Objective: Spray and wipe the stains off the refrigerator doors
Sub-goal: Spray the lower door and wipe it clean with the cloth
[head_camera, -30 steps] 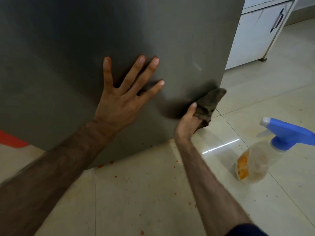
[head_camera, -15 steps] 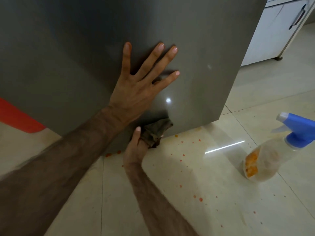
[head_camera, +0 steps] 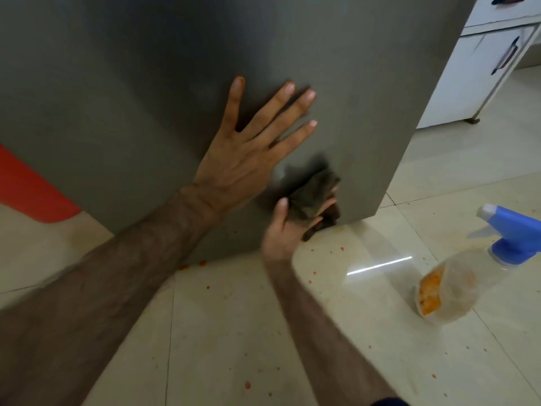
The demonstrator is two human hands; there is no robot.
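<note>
Head view showed the left hand (head_camera: 240, 162) pressed flat, fingers spread, on the grey refrigerator door (head_camera: 146, 83) while the right hand (head_camera: 288, 228) clutched a dark cloth (head_camera: 313, 194) against it.

My left hand (head_camera: 243, 159) lay flat with fingers spread on the grey refrigerator door (head_camera: 146, 92) while my right hand (head_camera: 288, 227) gripped a dark cloth (head_camera: 314, 194) against the door's lower corner, above a pale tiled floor (head_camera: 234, 332) dotted with red specks, near a blue-topped spray bottle (head_camera: 468, 276).
</note>
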